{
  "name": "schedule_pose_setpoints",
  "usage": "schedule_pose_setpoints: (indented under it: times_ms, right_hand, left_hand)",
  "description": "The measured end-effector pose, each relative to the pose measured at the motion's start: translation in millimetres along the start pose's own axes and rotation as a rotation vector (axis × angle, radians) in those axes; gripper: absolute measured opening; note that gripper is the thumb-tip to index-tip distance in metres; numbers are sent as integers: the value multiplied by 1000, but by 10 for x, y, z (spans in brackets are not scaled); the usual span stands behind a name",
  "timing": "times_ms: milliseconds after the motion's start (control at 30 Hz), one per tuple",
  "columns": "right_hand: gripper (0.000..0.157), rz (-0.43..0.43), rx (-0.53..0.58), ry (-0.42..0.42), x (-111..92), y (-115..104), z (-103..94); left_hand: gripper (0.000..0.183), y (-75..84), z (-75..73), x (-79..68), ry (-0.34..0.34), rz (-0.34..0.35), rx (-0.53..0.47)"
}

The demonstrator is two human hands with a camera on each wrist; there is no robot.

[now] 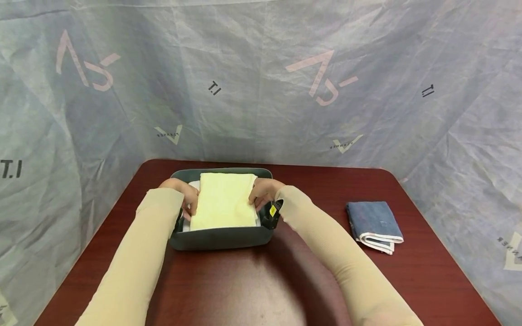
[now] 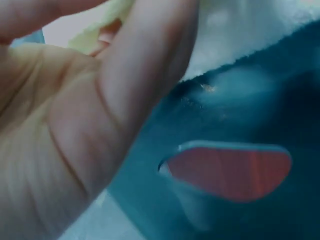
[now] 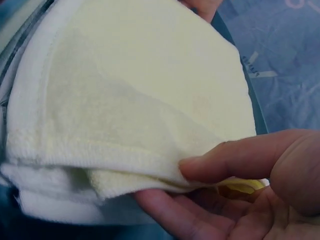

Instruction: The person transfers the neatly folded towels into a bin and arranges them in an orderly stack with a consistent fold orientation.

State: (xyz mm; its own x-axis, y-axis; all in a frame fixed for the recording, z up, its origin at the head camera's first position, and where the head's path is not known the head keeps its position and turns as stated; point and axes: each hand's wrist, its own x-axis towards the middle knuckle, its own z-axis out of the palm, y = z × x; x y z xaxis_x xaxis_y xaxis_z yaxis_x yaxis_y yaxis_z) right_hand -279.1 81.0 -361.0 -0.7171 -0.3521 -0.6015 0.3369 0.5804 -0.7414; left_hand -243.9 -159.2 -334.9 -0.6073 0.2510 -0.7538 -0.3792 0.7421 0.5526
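A folded pale yellow towel [image 1: 226, 201] lies in a dark grey-green bin [image 1: 222, 239], on top of white cloth [image 3: 60, 207]. At the towel's right edge my right hand [image 1: 264, 190] pinches the folded layers, thumb [image 3: 205, 167] above and fingers below. My left hand [image 1: 185, 194] grips the opposite edge, inside the bin's left wall. In the left wrist view that hand's thumb [image 2: 150, 55] fills much of the picture, and just a bit of yellow cloth shows behind it. The left fingertips are mostly hidden.
A folded blue towel [image 1: 373, 219] with white edging lies on the right of the dark red table [image 1: 314, 190]. The bin's wall has an oval handle hole [image 2: 235, 172]. Grey printed sheeting [image 1: 261, 90] hangs behind the table and along both sides.
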Motion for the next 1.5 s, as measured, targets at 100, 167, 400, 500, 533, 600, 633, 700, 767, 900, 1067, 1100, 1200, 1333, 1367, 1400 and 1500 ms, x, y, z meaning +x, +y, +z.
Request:
schedule_pose_setpoints:
  times_ms: [100,167,400,500,533,600,633,700,767,900,1067,1100,1200,1333,1367,1400,1500]
  right_hand:
    - [29,-1,-4,-2,10,6,8]
    - [28,-4,-3,3,14,17,7]
    - [26,-27,3,-3,3,37,7]
    - [27,-36,12,-19,-25,14,-4]
    - [28,-37,17,-22,-39,10,-16]
    - [29,-39,26,-28,-61,2,-45]
    - [29,-36,28,-28,-69,-7,-57]
    - [27,-30,32,-23,-82,-26,-80]
    - [24,-24,34,-18,-92,-40,-107]
    - [19,-13,38,2,-138,-78,-169]
    - [16,-42,29,37,-228,-127,-257]
    - [14,-52,26,45,-248,-133,-273]
    - [6,-81,39,68,-286,-140,-312]
    - [13,-119,58,95,-319,-135,-340]
    - [18,-129,58,102,-328,-134,-343]
    - [24,-136,56,108,-340,-136,-344]
    - [38,-158,66,128,-377,-129,-363]
  left_hand:
    - [70,-11,-2,-6,-4,-2,12]
    - [66,-13,-14,-13,-9,13,2]
    - [21,-55,-68,-60,-34,77,-84]
    - [20,-75,-82,-52,24,95,-104]
    - [24,-77,-84,-39,47,101,-116]
    - [27,-78,-102,-22,85,114,-136]
    - [31,-81,-115,-12,106,120,-141]
    - [44,-88,-141,-6,136,138,-144]
    - [50,-97,-165,-8,155,155,-130]
    - [53,-105,-193,-52,184,196,-118]
    - [55,-121,-219,-129,266,295,-159]
    - [55,-124,-222,-144,282,319,-164]
    - [54,-134,-238,-164,305,376,-199]
    - [51,-145,-241,-165,328,423,-245]
    - [51,-145,-239,-166,335,434,-261]
    - [50,-143,-237,-167,340,448,-283]
    - [50,-105,-222,-191,349,487,-343]
